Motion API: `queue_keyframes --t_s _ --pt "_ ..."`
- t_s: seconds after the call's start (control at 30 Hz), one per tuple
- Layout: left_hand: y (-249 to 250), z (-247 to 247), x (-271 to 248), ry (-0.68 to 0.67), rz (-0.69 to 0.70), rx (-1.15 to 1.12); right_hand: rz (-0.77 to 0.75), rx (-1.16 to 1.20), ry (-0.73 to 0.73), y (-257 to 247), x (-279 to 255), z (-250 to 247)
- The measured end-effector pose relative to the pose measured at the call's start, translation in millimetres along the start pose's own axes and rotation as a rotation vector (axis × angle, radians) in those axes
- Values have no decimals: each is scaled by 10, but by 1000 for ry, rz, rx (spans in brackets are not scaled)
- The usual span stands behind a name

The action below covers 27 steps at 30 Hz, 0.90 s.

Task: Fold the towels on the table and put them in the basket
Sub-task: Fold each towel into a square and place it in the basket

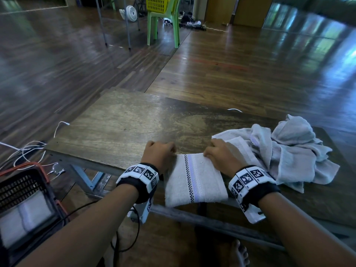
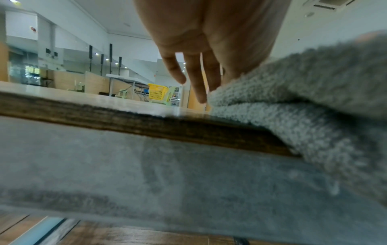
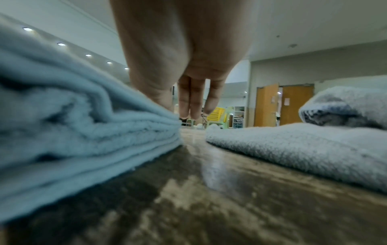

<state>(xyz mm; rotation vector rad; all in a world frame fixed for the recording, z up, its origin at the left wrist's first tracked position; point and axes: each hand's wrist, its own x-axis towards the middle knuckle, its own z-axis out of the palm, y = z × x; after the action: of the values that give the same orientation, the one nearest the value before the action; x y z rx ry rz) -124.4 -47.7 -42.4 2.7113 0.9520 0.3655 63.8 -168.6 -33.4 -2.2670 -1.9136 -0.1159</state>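
- Left hand (image 1: 159, 153): forearm extended forward, marker band on wrist, fingers pointing down, tips curled.
- Right hand (image 1: 221, 156): same pose, banded wrist, fingers bent downward.

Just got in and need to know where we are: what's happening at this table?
A person is folding towels. Both hands, left hand and right hand, hold the far edge of a folded striped towel at the table's near edge. A crumpled pile waits to the right; one folded towel lies in the black basket.
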Motion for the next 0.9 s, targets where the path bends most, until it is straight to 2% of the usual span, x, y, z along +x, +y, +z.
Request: queue_keyframes --t_s 0.1,0.13,0.2,0.27,0.43,0.57,0.9 --pt "98 -11 -108 131 78 17 -44 -210 -27 -119 -121 -68" --pt "152 -11 -158 120 106 39 -50 -228 -62 -155 -163 -70" --pt "276 37 -294 -10 121 88 -11 -187 -140 -203 -264 -68" --pt "387 104 -432 -117 59 85 56 -100 -183 -250 -359 -67" --pt "482 233 -502 -215 -80 -7 210 23 -252 -337 -409 -3" --pt "438 259 -383 -262 -102 -44 307 78 -331 -389 -345 103" --pt "206 271 -263 -271 -162 -46 359 65 -364 -266 -324 208"
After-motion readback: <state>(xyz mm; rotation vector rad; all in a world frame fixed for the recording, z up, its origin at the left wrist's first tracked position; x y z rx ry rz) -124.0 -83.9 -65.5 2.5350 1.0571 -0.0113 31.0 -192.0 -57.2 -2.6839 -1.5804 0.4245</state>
